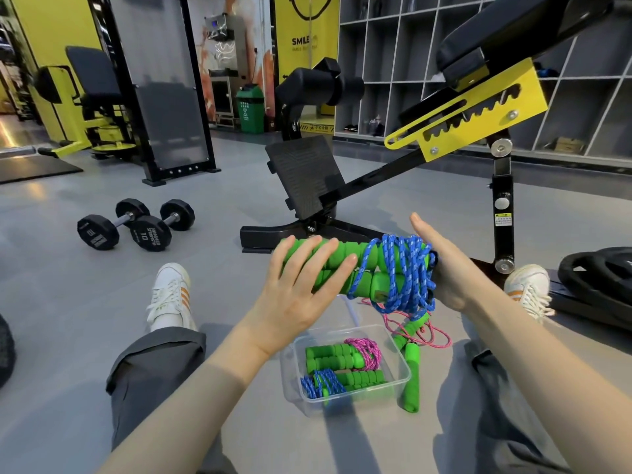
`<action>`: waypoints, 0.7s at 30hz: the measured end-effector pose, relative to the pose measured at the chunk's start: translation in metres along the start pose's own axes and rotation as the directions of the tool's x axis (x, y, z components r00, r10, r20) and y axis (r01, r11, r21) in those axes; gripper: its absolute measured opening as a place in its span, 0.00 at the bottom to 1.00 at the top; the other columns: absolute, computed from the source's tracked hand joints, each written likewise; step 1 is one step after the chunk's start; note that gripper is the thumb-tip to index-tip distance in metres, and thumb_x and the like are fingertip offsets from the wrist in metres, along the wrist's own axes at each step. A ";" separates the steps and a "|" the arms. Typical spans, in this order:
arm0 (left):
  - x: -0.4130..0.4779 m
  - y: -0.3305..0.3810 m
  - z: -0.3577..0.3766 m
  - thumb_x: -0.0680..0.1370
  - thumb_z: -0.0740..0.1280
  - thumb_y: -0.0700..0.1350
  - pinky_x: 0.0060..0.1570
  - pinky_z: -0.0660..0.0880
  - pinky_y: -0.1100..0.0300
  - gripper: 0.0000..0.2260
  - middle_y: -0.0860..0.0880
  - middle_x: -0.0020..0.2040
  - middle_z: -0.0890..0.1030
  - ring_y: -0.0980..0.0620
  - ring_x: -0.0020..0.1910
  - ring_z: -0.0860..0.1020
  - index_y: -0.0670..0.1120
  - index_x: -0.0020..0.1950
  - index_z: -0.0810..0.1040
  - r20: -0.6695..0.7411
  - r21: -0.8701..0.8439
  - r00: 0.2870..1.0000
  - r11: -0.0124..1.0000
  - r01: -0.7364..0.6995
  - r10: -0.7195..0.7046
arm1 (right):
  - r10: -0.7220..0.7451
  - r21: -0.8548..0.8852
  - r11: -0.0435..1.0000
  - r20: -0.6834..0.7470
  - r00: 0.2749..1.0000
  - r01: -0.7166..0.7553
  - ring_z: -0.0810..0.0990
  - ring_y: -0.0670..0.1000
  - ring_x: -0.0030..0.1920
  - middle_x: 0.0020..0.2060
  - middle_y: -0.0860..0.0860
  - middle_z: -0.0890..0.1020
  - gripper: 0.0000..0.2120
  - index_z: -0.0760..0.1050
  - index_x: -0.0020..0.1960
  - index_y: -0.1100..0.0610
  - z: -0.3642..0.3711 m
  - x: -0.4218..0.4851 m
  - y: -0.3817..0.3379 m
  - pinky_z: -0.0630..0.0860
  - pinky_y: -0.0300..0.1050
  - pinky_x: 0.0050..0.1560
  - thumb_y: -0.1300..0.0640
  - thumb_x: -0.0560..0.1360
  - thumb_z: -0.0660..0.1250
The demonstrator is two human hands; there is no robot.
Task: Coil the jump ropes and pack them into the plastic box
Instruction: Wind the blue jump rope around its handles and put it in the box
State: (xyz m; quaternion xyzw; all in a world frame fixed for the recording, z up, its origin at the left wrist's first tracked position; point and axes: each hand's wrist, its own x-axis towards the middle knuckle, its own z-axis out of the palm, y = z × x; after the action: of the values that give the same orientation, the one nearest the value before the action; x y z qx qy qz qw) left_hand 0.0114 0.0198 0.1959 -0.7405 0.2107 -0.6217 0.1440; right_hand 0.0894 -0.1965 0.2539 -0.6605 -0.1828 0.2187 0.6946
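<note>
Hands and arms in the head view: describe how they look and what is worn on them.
Both the left hand and the right hand are bare: no gloves, rings, watch or bracelet show. The forearms are bare too, with no sleeve visible up to the bottom edge of the picture. The fingers are slim, with short nails as far as can be seen. No markings or cables appear.

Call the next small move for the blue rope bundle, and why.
Probably lower the blue rope bundle into the plastic box. The cord is already wound round its green handles, pressed between left hand and right hand, and the box directly below holds two coiled ropes with room left.
</note>
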 end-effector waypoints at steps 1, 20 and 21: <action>-0.001 0.002 0.000 0.80 0.60 0.34 0.63 0.69 0.41 0.17 0.39 0.63 0.69 0.41 0.61 0.71 0.44 0.68 0.69 0.005 -0.005 1.000 1.000 0.007 -0.007 | 0.017 0.046 0.999 0.008 1.000 -0.017 0.82 0.56 0.54 0.56 0.57 0.82 0.38 0.72 0.64 0.61 0.000 0.000 0.003 0.72 0.53 0.64 0.36 0.65 0.63; -0.006 0.010 0.011 0.79 0.48 0.31 0.54 0.71 0.42 0.19 0.35 0.58 0.77 0.37 0.56 0.74 0.39 0.65 0.71 0.166 0.043 0.959 0.973 0.227 -0.231 | -0.163 0.207 0.934 -0.480 0.862 0.292 0.66 0.49 0.26 0.24 0.50 0.66 0.10 0.71 0.40 0.58 0.075 -0.033 0.079 0.64 0.44 0.30 0.61 0.80 0.58; -0.007 0.010 0.012 0.79 0.47 0.31 0.54 0.71 0.42 0.20 0.35 0.57 0.77 0.37 0.56 0.74 0.39 0.65 0.71 0.181 0.052 0.953 0.971 0.235 -0.241 | -0.205 0.144 0.935 -0.523 0.827 0.323 0.69 0.50 0.26 0.24 0.50 0.69 0.06 0.73 0.46 0.57 0.079 -0.036 0.080 0.67 0.45 0.32 0.62 0.80 0.58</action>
State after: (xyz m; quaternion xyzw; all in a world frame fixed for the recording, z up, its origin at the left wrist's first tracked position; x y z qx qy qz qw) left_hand 0.0210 0.0138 0.1829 -0.8132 0.0964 -0.5655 0.0981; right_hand 0.0116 -0.1477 0.1800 -0.5790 -0.0606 -0.0392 0.8121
